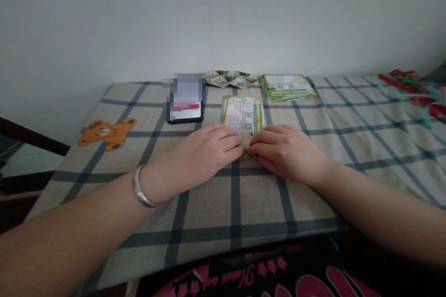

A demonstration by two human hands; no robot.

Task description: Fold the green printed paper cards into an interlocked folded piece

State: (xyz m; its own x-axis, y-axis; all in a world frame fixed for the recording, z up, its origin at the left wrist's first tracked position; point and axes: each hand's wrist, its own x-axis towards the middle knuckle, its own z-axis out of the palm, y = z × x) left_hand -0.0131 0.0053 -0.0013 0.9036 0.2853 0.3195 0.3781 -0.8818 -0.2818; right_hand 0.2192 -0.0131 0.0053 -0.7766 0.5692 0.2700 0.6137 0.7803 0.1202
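Note:
Green-and-white printed cards [240,110], overlapping one another, lie on the checked tablecloth in front of me. My left hand [216,146] is at their near edge, its fingers closed together on the near part of a card. From the other side my right hand [282,151] pinches the same near part, fingertips close to the left ones. A small piece of printed paper shows between the fingertips; its exact shape is hidden by my fingers. A silver bangle [141,188] sits on my left wrist.
Behind the cards, a phone [186,111] leans near the wall beside folded printed paper pieces [230,79]. To their right lies a stack of similar cards [287,86]. A bear cutout [108,134] lies at left, tangled coloured strips [409,86] at far right.

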